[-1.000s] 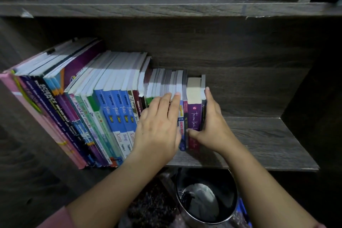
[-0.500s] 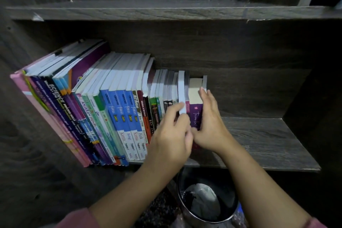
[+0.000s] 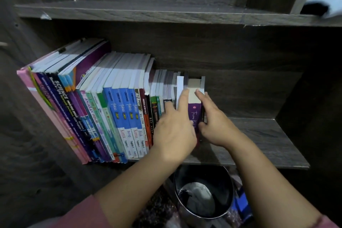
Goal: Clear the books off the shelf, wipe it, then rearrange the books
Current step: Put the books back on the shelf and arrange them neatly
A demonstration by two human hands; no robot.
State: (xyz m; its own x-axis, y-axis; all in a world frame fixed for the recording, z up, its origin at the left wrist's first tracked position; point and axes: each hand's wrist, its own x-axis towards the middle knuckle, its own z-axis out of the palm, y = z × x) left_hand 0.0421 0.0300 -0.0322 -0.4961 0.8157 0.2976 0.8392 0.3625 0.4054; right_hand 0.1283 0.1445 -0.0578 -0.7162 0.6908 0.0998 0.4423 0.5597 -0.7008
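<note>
Left hand (image 3: 174, 127): fingers straight and spread. The forefinger runs up the slot just left of the purple book (image 3: 195, 114), its tip at the top edge of a thin white book (image 3: 179, 87); the other fingers press flat on the dark spines further left. It grips nothing.

Right hand (image 3: 216, 126): holds the purple book, with the thumb low against the spine and the fingers laid along its right side up to the top corner. A thin grey volume sits under those fingers; how many books the hand holds I cannot tell.

Purple book: upright, rightmost thick volume of the row of books (image 3: 120, 109), which leans away left of it. Bare shelf (image 3: 259, 140) to its right. Below it, a dark bucket (image 3: 224, 187). Above and right of it, a pale cloth (image 3: 325, 5).
</note>
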